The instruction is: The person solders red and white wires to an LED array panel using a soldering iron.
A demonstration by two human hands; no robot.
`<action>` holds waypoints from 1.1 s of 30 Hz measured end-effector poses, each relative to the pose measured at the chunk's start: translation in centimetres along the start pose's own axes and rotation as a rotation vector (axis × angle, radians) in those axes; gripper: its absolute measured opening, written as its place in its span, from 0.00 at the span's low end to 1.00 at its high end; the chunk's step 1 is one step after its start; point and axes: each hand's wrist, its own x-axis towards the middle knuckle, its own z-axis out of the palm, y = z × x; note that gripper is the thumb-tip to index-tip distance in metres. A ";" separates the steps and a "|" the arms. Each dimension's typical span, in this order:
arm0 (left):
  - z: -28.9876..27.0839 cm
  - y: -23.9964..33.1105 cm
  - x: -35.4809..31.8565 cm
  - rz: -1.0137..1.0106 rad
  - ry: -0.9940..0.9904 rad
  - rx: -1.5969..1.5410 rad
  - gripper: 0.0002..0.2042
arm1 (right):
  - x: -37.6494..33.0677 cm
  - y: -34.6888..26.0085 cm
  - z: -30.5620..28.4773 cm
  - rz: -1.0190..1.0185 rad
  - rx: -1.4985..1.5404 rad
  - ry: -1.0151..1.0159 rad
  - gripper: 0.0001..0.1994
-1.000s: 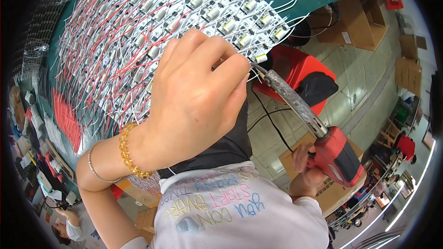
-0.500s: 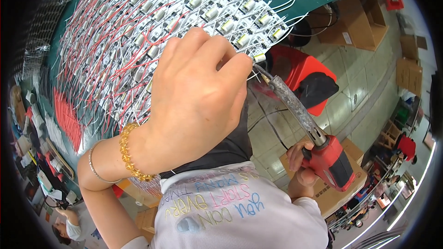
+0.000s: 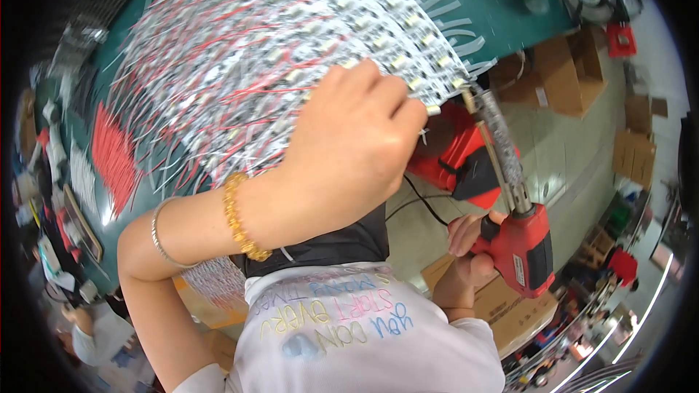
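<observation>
My left hand [image 3: 357, 142] is closed in a pinch over the near right edge of a large sheet of white LED circuit boards [image 3: 393, 36]. Its fingertips are hidden behind the knuckles, and a short white wire end [image 3: 424, 133] shows just beside them. Rows of small yellowish LEDs and many red and white wires cover the sheet. My right hand [image 3: 470, 255] is wrapped round the red and black handle of a soldering gun [image 3: 517, 247]. The gun's long grey barrel points up, its tip close to the sheet's right corner, apart from my left hand.
The sheet lies on a green tabletop [image 3: 473, 0]. Bundles of red wires [image 3: 115, 160] and white wires [image 3: 82, 175] lie at its left. Below the table's right edge are a red stool [image 3: 466, 164] and an open cardboard box [image 3: 561, 65]. Another person [image 3: 102, 335] sits at far left.
The soldering gun's tip has moved away from my left fingertips, up and to the right. My left hand has shifted slightly right in the picture and stays closed. The sheet is now blurred.
</observation>
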 end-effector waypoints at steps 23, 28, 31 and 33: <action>-22.5 -15.2 -27.5 -0.690 0.286 0.836 0.06 | 16.3 -13.7 9.2 -0.466 -1.073 0.467 0.20; -23.0 -15.9 -26.8 -0.698 0.257 0.780 0.05 | 16.2 -10.5 4.6 -0.402 -0.939 0.218 0.19; -23.4 -16.0 -27.0 -0.750 0.283 0.665 0.04 | 15.7 -9.0 5.9 -0.370 -0.730 0.015 0.12; -23.8 -15.9 -27.1 -0.807 0.333 0.614 0.03 | 15.3 -8.5 7.6 -0.357 -0.668 0.050 0.10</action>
